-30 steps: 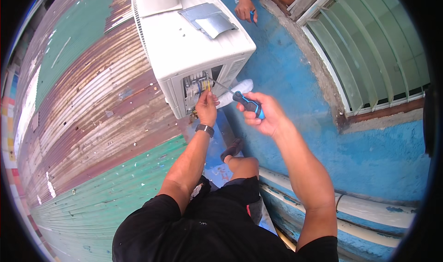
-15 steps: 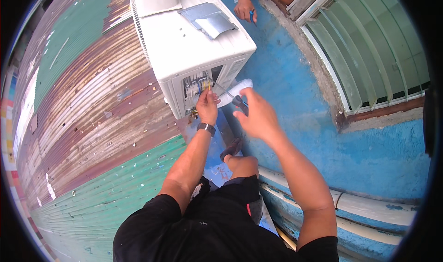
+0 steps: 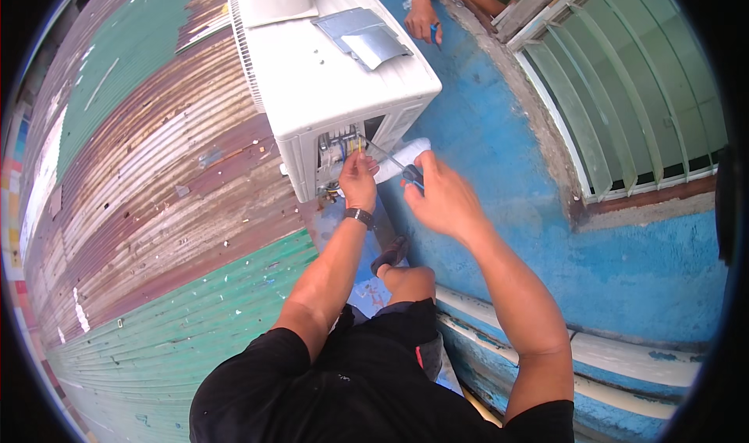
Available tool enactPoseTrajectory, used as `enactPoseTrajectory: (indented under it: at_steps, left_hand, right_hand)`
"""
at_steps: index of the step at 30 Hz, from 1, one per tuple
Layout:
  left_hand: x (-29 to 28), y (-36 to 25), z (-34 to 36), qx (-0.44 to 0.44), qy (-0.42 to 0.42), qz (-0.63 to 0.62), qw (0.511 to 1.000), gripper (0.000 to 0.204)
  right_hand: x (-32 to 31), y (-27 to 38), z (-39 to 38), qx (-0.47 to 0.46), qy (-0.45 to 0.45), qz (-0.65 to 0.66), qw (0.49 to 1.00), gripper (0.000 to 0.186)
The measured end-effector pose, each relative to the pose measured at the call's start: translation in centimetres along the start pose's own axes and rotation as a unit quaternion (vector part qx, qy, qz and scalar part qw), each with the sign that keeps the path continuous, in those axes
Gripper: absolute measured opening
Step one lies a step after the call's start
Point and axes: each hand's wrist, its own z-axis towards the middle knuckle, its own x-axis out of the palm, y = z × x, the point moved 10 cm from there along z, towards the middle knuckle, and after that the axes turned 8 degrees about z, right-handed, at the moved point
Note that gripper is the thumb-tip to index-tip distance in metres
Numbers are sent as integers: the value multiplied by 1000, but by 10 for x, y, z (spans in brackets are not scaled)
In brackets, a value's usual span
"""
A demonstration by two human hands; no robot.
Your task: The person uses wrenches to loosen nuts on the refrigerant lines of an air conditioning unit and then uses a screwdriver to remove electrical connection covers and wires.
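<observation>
A white air-conditioner outdoor unit [image 3: 351, 61] stands ahead, with an uncovered wiring opening in its near end. Inside it is a terminal block [image 3: 341, 137] with several wires. My left hand [image 3: 358, 181] is raised to the opening, its fingers pinching a thin yellow wire [image 3: 360, 144] just below the block. My right hand [image 3: 445, 199] grips the dark handle of a screwdriver [image 3: 413, 177]. The screwdriver's shaft slants up and left into the opening, close to the yellow wire; its tip is too small to make out. A white rounded piece [image 3: 406, 156] is behind the shaft.
A bent metal sheet [image 3: 363, 37] lies on the unit. At the upper right, another person's hand [image 3: 422, 23] holds a small blue tool beside the blue wall [image 3: 499, 147]. A louvred window [image 3: 624, 100] is at right, pipes [image 3: 624, 357] below, corrugated roofing [image 3: 156, 201] at left.
My right fingers have closed more around the screwdriver handle, having been spread apart. My left hand keeps its pinch at the wire. The view has shifted slightly.
</observation>
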Motion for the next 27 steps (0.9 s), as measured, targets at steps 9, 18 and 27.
enactPoseTrajectory:
  at_steps: [9, 18, 27]
  left_hand:
    - [-1, 0, 1, -12, -8, -9, 1000, 32]
    - [-3, 0, 1, -7, -11, -4, 1000, 32]
    - [0, -2, -1, -18, -4, -19, 1000, 28]
  right_hand:
    - [3, 30, -10, -136, -19, -197, 971, 31]
    - [-6, -3, -1, -61, -31, -70, 995, 37]
    - [20, -53, -5, 310, 82, 327, 889, 30]
